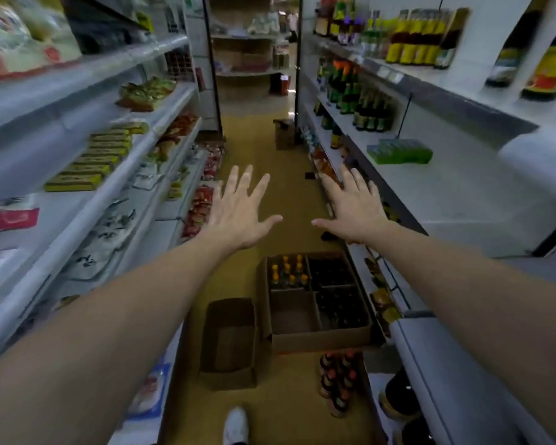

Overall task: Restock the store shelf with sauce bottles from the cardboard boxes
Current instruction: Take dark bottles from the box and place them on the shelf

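Narrow store aisle, yellow floor (pixel 254 149), seen from above. Shelving (pixel 77 130) on left with packaged goods; shelf (pixel 446 194) on right mostly bare at mid level, green-labelled bottles (pixel 371 112) further along and yellow-labelled ones on upper tier. Both arms stretched forward over aisle, palms down. Left hand (pixel 238 213) and right hand (pixel 355 208) well apart, fingers spread wide, holding nothing, touching nothing. Large cardboard box (pixel 318 338) on floor, below and beyond the wrists, against base of right shelf; divided into four compartments. Far-left compartment holding orange-capped bottles (pixel 288 273); two right compartments dark, contents not discernible; near-left compartment showing bare cardboard. Smaller cardboard box (pixel 228 342) just left of the large one, open top, nothing visible inside. Cluster of red-capped bottles (pixel 337 380) standing on floor just nearer than large box, beside right shelf base. White shoe (pixel 236 425) at bottom edge.
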The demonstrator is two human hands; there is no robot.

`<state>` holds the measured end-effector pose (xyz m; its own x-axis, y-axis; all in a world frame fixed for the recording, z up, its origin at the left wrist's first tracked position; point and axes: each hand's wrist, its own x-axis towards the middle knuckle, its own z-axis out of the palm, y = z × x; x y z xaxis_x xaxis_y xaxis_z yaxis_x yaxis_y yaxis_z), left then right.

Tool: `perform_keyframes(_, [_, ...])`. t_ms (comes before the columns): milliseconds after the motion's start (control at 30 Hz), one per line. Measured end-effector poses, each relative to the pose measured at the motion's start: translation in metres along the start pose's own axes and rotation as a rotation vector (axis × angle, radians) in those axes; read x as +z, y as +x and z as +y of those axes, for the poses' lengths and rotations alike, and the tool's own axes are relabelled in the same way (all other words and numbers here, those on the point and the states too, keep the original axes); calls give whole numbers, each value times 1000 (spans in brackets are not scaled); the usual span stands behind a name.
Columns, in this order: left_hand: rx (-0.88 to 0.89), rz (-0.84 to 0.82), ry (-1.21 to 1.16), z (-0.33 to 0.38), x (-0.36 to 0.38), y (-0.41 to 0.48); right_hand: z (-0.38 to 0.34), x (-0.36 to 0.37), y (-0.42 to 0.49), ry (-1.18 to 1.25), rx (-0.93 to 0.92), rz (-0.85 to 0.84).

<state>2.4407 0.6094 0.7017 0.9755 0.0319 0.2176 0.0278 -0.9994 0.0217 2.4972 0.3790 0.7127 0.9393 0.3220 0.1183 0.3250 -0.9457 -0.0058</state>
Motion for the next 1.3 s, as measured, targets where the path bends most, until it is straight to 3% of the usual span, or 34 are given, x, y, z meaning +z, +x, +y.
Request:
perform_keyframes(333, [169,-244,-79,-58,118,162,5,110,124,23,228,-282])
perform_keyframes(833, [292,-609,-130,17,295,288,130,267,200,181,472,-589])
perform_keyframes(1067, [268,-786,-186,66,448,318,181,415,214,330,615,-745])
perform_keyframes(1300, [335,-935,-212,108,641,286,208,591,183,460,752,-908])
